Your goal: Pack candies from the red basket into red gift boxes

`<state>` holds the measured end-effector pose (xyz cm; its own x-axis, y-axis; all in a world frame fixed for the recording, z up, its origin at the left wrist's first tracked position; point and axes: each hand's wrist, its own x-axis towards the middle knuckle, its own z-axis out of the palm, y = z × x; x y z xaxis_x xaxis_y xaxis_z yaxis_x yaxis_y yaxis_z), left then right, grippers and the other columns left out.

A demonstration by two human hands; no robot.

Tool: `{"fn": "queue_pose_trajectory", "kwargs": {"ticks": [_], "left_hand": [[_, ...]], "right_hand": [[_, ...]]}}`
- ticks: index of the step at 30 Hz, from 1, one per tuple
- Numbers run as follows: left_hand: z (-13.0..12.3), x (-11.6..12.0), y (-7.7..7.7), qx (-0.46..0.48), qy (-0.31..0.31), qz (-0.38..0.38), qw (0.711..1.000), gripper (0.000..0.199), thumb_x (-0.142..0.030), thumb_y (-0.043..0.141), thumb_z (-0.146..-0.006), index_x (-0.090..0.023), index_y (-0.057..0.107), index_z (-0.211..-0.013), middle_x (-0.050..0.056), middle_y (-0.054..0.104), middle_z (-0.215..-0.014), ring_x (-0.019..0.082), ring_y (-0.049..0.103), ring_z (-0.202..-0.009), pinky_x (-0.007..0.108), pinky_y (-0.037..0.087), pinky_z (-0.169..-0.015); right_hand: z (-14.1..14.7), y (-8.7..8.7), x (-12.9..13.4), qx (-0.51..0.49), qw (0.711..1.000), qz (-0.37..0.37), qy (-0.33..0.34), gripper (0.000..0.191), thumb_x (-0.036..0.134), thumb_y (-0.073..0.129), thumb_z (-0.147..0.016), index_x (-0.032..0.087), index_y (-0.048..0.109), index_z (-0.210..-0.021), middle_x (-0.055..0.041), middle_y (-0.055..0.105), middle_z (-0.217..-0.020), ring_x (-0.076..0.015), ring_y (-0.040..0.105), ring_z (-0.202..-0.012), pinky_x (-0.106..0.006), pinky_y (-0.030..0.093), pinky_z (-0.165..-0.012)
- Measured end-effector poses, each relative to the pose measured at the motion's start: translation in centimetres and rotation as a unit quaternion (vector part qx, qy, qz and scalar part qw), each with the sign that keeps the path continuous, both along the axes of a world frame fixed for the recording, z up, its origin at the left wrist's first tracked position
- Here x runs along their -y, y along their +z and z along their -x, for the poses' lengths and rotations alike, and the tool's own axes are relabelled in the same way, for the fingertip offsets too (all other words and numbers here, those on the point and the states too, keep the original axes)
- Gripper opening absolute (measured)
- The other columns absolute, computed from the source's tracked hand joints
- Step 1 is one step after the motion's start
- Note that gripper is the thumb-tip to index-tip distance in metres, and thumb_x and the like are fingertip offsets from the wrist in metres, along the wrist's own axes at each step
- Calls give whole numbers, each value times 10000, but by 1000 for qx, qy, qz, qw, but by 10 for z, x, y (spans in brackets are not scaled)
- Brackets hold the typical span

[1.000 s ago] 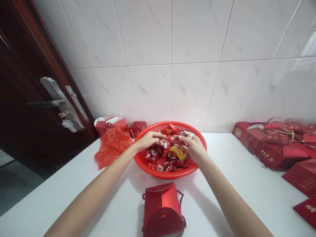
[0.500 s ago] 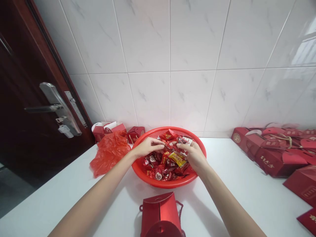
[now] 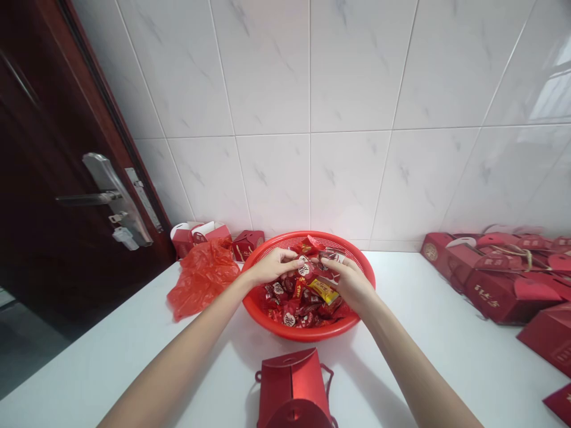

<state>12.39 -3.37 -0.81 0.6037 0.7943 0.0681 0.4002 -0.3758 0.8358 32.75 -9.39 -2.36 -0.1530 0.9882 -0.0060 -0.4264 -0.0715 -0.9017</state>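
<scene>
A round red plastic basket point(image 3: 300, 336) holds many wrapped candies, mostly red, with a yellow one point(image 3: 324, 290) near the middle. Over the candies, my left hand point(image 3: 279, 265) pinches a red candy with a white printed patch point(image 3: 304, 267). My right hand point(image 3: 348, 277) has its fingers closed on a dark red wrapped candy point(image 3: 328, 261), just right of the left hand. In front of the basket stands a red gift box point(image 3: 292, 386) with cord handles, its near end cut off by the frame.
A crumpled red plastic bag point(image 3: 203, 279) lies left of the basket, with small red boxes point(image 3: 247, 242) behind it. Several red boxes point(image 3: 499, 291) are piled at the right. A tiled wall point(image 3: 348, 184) rises behind, and a dark door point(image 3: 44, 238) stands at the left.
A red candy with a white patch now shows at my left fingertips. My right fingers have shifted over the candy they hold. The whole view has moved slightly.
</scene>
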Motion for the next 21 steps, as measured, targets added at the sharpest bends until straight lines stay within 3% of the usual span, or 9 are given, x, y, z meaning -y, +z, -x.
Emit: {"fn": "queue_pose_trajectory", "kwargs": {"ticks": [7,10,13,17,21], "left_hand": [[-17,2,11,33,13,-10,999,481,-617,588,-834,-170,566,-661,-47,478,-555,83,398,-502,221,291,-489],[-18,-1,7,93,27,16,995,418,-576,628,-830,-159,655,-829,-38,544,-601,89,462,-527,215,333,-507],[-15,-7,-3,153,57,53,985,424,-531,616,-858,-165,638,-1072,-3,660,-721,112,570,-585,232,440,-587],[-11,-10,-17,39,44,-8,998,278,-411,641,-851,-160,678,-965,52,725,-859,168,653,-752,283,510,-719],[-12,-4,-23,-72,-47,-75,993,292,-307,696,-813,-170,709,-1071,77,742,-1040,219,673,-957,302,522,-831]], "right_hand": [[-1,2,2,-10,1000,-16,20,334,334,849,-626,192,755,-914,-55,762,-966,-219,696,-893,-336,596,-738],[0,3,3,-13,1000,-22,-2,337,332,844,-625,180,755,-912,-59,758,-941,-213,692,-866,-328,605,-702],[0,2,1,-30,997,-18,-74,310,322,841,-605,178,744,-861,-41,749,-863,-187,681,-799,-306,604,-670],[-1,1,-3,-75,981,-9,-181,274,300,834,-552,183,702,-761,3,719,-757,-158,657,-696,-288,593,-625],[-1,2,-3,-88,976,-2,-199,276,288,836,-524,189,680,-731,17,711,-721,-151,648,-658,-270,572,-597]]}}
